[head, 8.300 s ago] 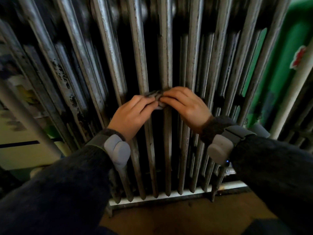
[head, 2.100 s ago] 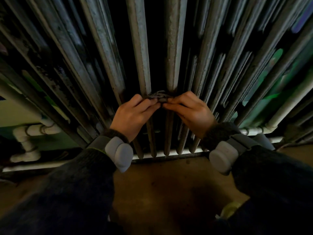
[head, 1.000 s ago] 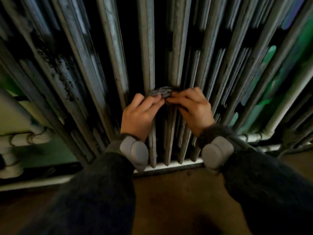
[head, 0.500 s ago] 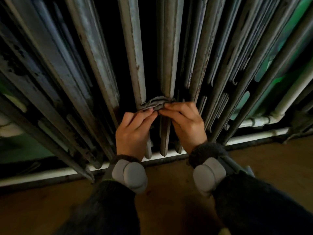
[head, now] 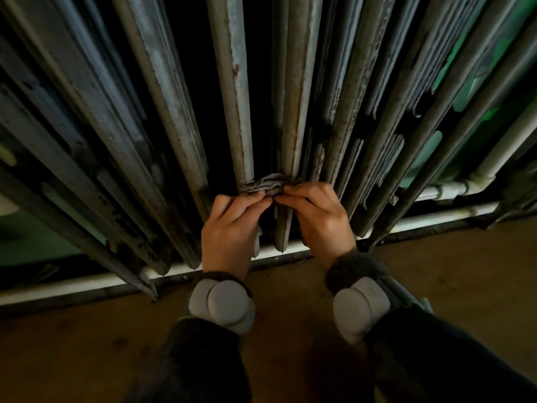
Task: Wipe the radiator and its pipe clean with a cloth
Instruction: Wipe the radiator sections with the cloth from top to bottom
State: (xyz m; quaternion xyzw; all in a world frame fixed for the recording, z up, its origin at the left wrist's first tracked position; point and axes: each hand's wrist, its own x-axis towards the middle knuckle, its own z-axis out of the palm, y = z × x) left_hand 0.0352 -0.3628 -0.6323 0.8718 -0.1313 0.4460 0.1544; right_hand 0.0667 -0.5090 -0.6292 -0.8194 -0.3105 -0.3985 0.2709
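Note:
A tall grey cast-iron radiator (head: 232,82) with chipped, grimy columns fills the upper view. A bunched grey cloth (head: 268,183) lies across two middle columns, low down near their feet. My left hand (head: 231,228) and my right hand (head: 318,219) meet at the cloth, fingertips curled and pinching it from either side, pressing it against the columns. A white pipe (head: 444,189) runs along the wall at the lower right behind the radiator. Both wrists wear grey bands over dark sleeves.
A white skirting strip (head: 87,282) runs along the base of the green wall (head: 35,242). Brown floor (head: 436,271) lies below the radiator. Dark gaps separate the columns.
Both hands with the cloth have slid down the columns, then up a little, and now sit low near the radiator's feet. The view has moved closer.

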